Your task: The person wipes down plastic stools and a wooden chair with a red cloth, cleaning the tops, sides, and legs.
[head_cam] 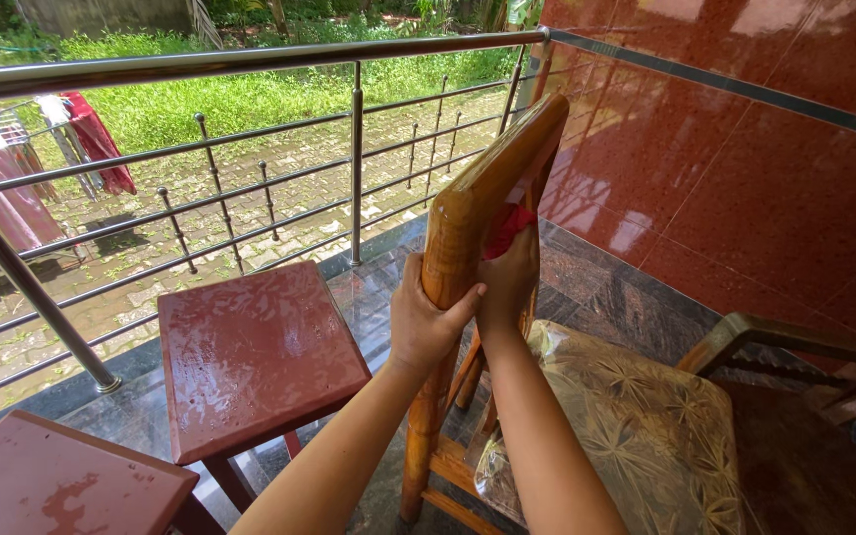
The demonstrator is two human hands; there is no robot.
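You stand on a sunlit veranda with a dark polished stone floor (pixel 616 287), wet in patches. A glossy red tiled wall (pixel 745 168) rises on the right, crossed by a dark band. A steel railing (pixel 250 61) with horizontal bars closes the far side. Two red square stools (pixel 250 347) sit near it, their tops wet. Beyond the railing lie a brick-paved yard (pixel 279 208), a strip of bright green grass (pixel 250 94), and clothes on a drying rack (pixel 12 168).
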